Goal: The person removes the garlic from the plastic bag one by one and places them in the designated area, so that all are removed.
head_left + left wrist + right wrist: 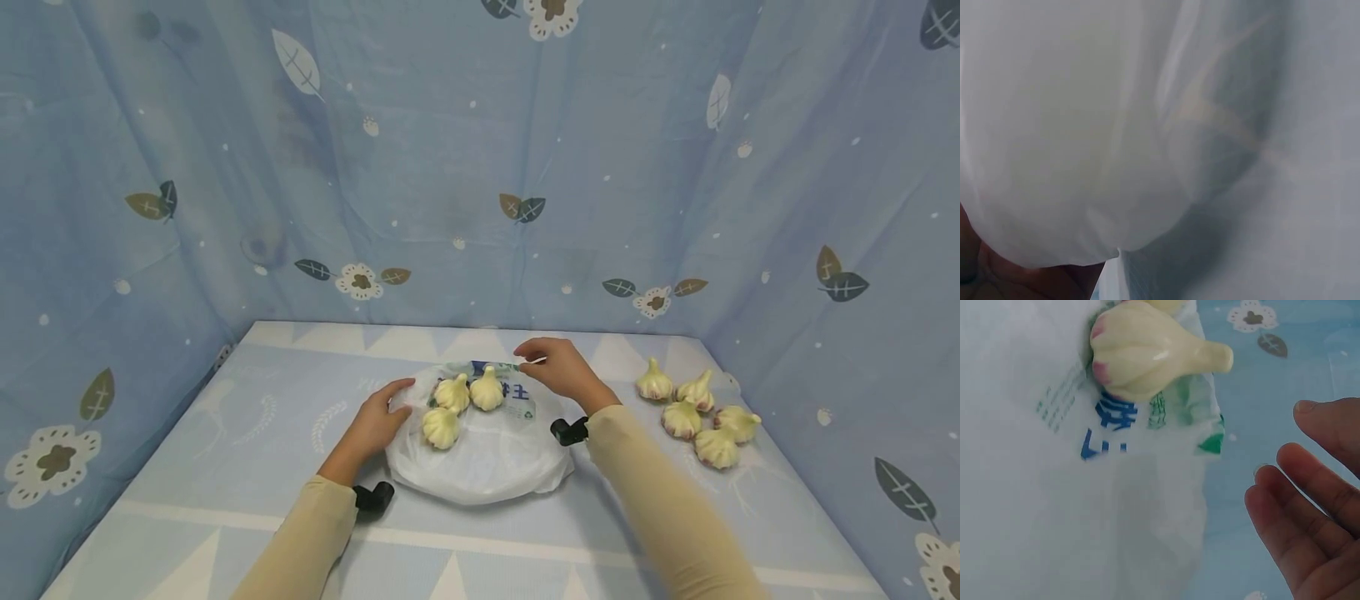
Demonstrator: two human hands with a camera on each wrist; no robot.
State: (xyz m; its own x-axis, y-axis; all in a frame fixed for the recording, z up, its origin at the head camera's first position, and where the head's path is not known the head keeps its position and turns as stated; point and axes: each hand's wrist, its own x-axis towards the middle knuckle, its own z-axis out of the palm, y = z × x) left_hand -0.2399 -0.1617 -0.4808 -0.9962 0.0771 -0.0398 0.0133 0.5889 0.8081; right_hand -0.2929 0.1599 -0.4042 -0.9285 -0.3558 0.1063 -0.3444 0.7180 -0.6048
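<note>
A white plastic bag (480, 467) with blue and green print lies puffed up on the table. Three garlic bulbs rest on top of it, among them one garlic bulb (440, 427) nearest the front and one (1141, 350) beside the print in the right wrist view. My left hand (373, 427) is at the bag's left edge, thumb and fingers spread apart. In the left wrist view the bag (1066, 137) covers most of that hand. Over the bag's back right edge, my right hand (558, 367) has its fingers gently bent and apart from the thumb, holding nothing.
Several more garlic bulbs (682, 419) sit in a cluster at the table's right side. The table (247, 475) has a pale patterned cover. A blue patterned curtain (450, 167) hangs behind it and along both sides.
</note>
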